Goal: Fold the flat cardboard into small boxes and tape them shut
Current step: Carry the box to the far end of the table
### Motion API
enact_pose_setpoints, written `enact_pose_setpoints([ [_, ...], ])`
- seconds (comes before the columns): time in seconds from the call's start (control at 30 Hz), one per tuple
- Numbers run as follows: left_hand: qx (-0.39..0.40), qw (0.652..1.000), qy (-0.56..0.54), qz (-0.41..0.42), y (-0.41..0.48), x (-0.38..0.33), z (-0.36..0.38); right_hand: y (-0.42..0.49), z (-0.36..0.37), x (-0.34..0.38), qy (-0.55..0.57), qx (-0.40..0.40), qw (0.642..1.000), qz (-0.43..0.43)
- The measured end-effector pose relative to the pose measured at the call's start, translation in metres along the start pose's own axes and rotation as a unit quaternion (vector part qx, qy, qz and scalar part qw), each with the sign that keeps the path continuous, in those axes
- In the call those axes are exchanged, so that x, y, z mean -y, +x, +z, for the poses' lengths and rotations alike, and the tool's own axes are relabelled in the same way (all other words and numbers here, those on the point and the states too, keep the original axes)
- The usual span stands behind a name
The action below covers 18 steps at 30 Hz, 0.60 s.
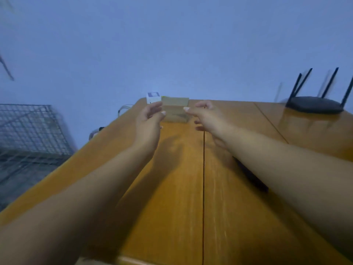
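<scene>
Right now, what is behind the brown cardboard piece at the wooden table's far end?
A small white box with a bluish top peeks out behind the upper left corner of the brown cardboard piece, before the pale blue wall. The rest is covered.

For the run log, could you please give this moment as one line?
left hand pinches cardboard left edge; right hand pinches right edge; wooden table far end

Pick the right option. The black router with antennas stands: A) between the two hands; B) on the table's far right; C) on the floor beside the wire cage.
B: the router stands on the table, at its far right by the wall.
</scene>
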<state>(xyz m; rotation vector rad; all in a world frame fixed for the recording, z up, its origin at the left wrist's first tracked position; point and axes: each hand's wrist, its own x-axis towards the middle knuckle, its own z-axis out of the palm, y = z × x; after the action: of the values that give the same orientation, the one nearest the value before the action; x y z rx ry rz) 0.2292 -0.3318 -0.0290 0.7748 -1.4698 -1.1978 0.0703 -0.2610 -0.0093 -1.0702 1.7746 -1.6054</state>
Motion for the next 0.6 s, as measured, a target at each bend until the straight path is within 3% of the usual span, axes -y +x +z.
enact_pose_setpoints([
  [0.3, -0.018, 0.992, 0.025, -0.124, 0.143, 0.089, 0.023, 0.168, 0.055, -0.075, -0.077, -0.071, 0.991, 0.081],
  [0.47, 0.056, 0.991, -0.02, -0.122, 0.18, 0.123, 0.046, 0.193, 0.064, -0.104, 0.027, -0.066, 0.994, 0.086],
  [0.6, 0.028, 0.993, -0.004, -0.11, 0.18, 0.12, 0.05, 0.201, 0.058, -0.121, 0.079, -0.025, 0.996, 0.03],
])
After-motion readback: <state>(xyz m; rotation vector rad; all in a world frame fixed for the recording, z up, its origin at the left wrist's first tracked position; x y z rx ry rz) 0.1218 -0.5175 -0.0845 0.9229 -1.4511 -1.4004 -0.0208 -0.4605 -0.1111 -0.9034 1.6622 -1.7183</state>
